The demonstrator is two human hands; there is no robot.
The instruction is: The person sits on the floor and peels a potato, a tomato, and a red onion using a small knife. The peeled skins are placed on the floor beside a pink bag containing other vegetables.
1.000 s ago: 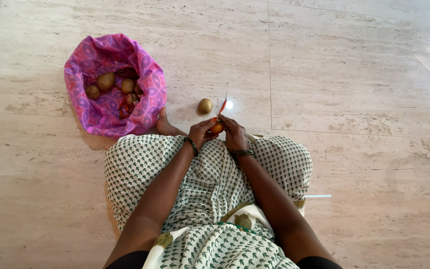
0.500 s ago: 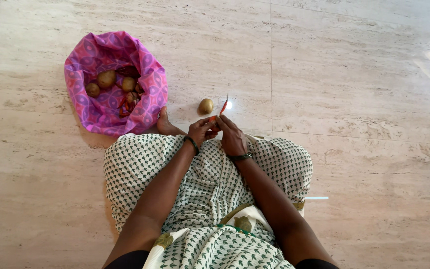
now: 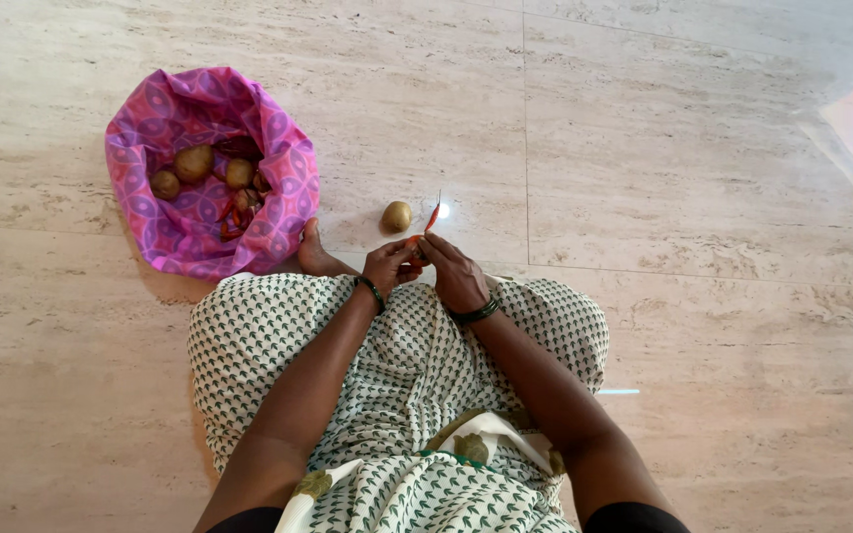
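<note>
Potato (image 3: 414, 247): one in hand, small, orange-brown where it shows, mostly hidden by fingers; sits between both hands just above the knees, near centre of scene; left hand (image 3: 390, 265) cupped around it from the left, fingers curled narrow on it; right hand (image 3: 455, 273) closed against its right side, gripping a peeler (image 3: 433, 213) with a red handle, thin blade end pointing far, away from the body; cannot tell exactly where the blade meets the skin.

Counts: one loose potato (image 3: 396, 215) on the floor (image 3: 693, 148), yellow-brown, round, just far-left of the hands, not touching them; pink-purple patterned cloth bag (image 3: 278, 128) open on the floor at far left, holding three clear potatoes (image 3: 193, 163) plus a fourth partly hidden, and some reddish peelings (image 3: 232, 222) at its near side.

One dark bangle on each wrist; person seated on the floor in a white garment (image 3: 417, 375) with small green print; one bare foot (image 3: 312, 252) touching the bag's near edge; floor is pale veined stone tile.
</note>
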